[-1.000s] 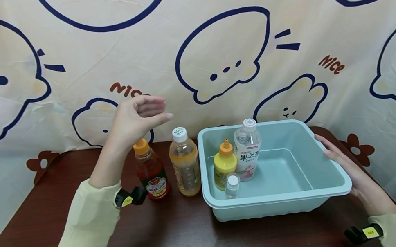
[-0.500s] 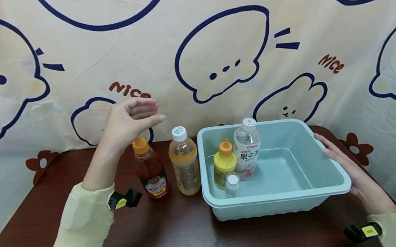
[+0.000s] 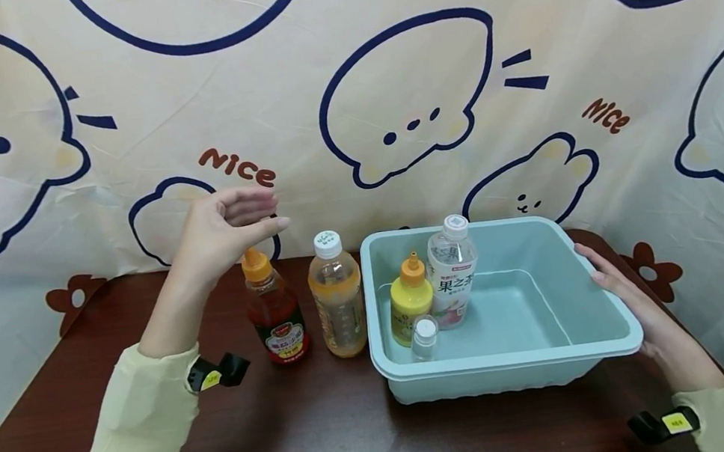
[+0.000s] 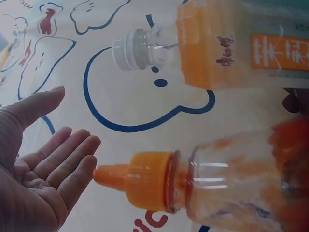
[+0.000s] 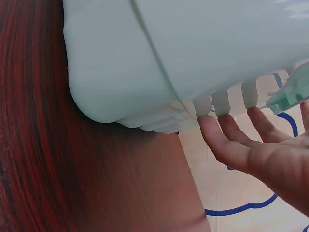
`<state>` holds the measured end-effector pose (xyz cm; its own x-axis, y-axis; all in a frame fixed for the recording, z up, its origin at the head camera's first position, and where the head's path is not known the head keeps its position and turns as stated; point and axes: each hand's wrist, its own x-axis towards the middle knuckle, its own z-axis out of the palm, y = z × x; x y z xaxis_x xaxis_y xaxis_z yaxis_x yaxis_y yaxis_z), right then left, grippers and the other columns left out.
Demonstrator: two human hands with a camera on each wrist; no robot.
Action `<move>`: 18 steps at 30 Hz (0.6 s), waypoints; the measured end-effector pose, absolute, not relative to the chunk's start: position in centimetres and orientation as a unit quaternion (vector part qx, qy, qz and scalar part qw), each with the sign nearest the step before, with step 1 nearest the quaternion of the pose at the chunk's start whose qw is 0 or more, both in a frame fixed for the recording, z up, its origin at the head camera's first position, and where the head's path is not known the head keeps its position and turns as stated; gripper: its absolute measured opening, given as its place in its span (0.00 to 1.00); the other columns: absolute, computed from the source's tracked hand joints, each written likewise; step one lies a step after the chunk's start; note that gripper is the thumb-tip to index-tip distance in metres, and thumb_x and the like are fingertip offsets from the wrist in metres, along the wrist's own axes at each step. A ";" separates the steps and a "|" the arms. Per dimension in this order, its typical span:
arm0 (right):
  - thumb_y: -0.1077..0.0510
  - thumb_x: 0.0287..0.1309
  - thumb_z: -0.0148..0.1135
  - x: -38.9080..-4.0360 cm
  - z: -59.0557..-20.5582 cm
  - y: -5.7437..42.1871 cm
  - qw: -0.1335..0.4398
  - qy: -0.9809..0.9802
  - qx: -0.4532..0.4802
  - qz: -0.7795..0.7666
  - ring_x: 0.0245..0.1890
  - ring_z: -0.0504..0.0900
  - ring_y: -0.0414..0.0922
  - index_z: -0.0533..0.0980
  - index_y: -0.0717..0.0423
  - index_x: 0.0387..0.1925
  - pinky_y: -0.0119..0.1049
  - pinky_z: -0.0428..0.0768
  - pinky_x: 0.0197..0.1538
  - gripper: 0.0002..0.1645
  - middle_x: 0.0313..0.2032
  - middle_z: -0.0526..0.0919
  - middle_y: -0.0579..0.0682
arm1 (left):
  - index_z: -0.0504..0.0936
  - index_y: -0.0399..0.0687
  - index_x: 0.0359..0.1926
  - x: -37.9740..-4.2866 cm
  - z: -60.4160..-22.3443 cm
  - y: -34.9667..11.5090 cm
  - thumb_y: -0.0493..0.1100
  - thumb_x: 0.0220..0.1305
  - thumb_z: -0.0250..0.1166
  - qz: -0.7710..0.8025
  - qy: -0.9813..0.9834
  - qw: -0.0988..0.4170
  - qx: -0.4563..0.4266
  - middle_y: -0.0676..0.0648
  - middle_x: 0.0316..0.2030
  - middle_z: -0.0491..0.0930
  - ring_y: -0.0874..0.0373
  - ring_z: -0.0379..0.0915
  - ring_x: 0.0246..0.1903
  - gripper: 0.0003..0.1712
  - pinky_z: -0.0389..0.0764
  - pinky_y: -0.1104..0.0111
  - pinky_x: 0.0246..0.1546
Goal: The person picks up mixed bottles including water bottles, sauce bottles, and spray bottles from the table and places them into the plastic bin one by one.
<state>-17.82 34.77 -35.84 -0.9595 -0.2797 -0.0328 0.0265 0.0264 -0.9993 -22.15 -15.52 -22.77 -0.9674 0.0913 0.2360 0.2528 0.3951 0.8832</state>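
Note:
My left hand [image 3: 217,232] is raised over the ketchup bottle [image 3: 278,315], its fingers extended and thumb apart, holding nothing. In the left wrist view, the orange nozzle cap [image 4: 149,181] overlaps the fingertips. Beside the ketchup stands a drink bottle with a white cap [image 3: 338,308], close to the pale blue plastic tub [image 3: 481,364]. Out at the tub's right side, my right hand [image 3: 637,313] holds the rim. Its fingertips [image 5: 207,124] lie against the outer wall under the lip. Inside the tub's left part are a yellow squeeze bottle [image 3: 411,307], a fruit tea bottle [image 3: 453,279] and a small clear bottle [image 3: 425,339].
The dark wooden table [image 3: 294,445] lies under everything. Behind it hangs a cream curtain [image 3: 294,114] with blue cartoon outlines. A black camera is strapped to each wrist.
My left hand has drifted left and slightly down, from above the gap between the two outer bottles to over the ketchup side. My right hand, the tub and the bottles have stayed put.

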 end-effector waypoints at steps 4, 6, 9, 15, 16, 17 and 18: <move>0.52 0.68 0.35 -17.9 -35.9 34.8 0.110 0.708 -0.091 -0.691 0.47 0.75 0.37 0.42 0.28 0.68 0.49 0.79 0.42 0.31 0.56 0.62 0.35 | 0.74 0.41 0.52 -22.1 -23.1 -15.9 0.50 0.51 0.69 -0.538 -0.833 0.076 -0.109 0.42 0.51 0.77 0.55 0.74 0.50 0.29 0.76 0.72 0.46; 0.52 0.68 0.35 -17.9 -35.9 34.9 0.109 0.709 -0.093 -0.691 0.47 0.75 0.37 0.42 0.29 0.69 0.49 0.79 0.42 0.32 0.56 0.62 0.34 | 0.74 0.42 0.52 -22.1 -23.3 -16.2 0.51 0.51 0.69 -0.537 -0.833 0.075 -0.108 0.43 0.51 0.77 0.54 0.74 0.50 0.30 0.76 0.74 0.45; 0.52 0.68 0.34 -17.9 -36.0 34.9 0.109 0.710 -0.099 -0.689 0.46 0.75 0.37 0.42 0.30 0.69 0.49 0.79 0.41 0.31 0.56 0.62 0.34 | 0.74 0.42 0.52 -22.1 -23.7 -16.5 0.52 0.50 0.69 -0.539 -0.833 0.073 -0.099 0.44 0.50 0.77 0.54 0.74 0.50 0.31 0.77 0.75 0.42; 0.52 0.69 0.33 -18.0 -36.0 35.1 0.111 0.706 -0.115 -0.690 0.47 0.74 0.36 0.42 0.30 0.69 0.46 0.80 0.41 0.31 0.56 0.62 0.33 | 0.73 0.41 0.53 -22.1 -24.4 -17.3 0.52 0.51 0.68 -0.526 -0.842 0.071 -0.097 0.42 0.51 0.76 0.55 0.74 0.50 0.31 0.76 0.78 0.41; 0.52 0.69 0.33 -18.0 -36.0 35.0 0.111 0.706 -0.117 -0.689 0.47 0.74 0.36 0.41 0.30 0.69 0.46 0.80 0.41 0.31 0.56 0.62 0.33 | 0.73 0.40 0.54 -22.0 -24.5 -17.4 0.52 0.52 0.68 -0.522 -0.844 0.070 -0.100 0.42 0.51 0.76 0.55 0.74 0.50 0.31 0.76 0.78 0.42; 0.52 0.69 0.33 -18.0 -36.0 35.0 0.110 0.706 -0.120 -0.689 0.47 0.74 0.36 0.41 0.31 0.69 0.46 0.80 0.42 0.31 0.56 0.62 0.33 | 0.72 0.40 0.54 -22.0 -24.6 -17.6 0.52 0.53 0.67 -0.521 -0.844 0.068 -0.102 0.42 0.51 0.76 0.53 0.73 0.50 0.31 0.76 0.77 0.43; 0.52 0.69 0.33 -18.0 -36.0 35.0 0.110 0.706 -0.122 -0.689 0.47 0.74 0.35 0.41 0.32 0.69 0.45 0.80 0.42 0.31 0.56 0.62 0.33 | 0.72 0.40 0.55 -21.9 -24.7 -17.7 0.52 0.53 0.67 -0.520 -0.845 0.067 -0.104 0.42 0.52 0.76 0.52 0.73 0.51 0.31 0.76 0.76 0.44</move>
<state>-17.99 35.02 -36.01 -0.9462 -0.3232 0.0132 -0.0213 0.0215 -0.9995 -21.95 -17.70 -24.70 -0.9696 0.1063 0.2206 0.2448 0.4374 0.8653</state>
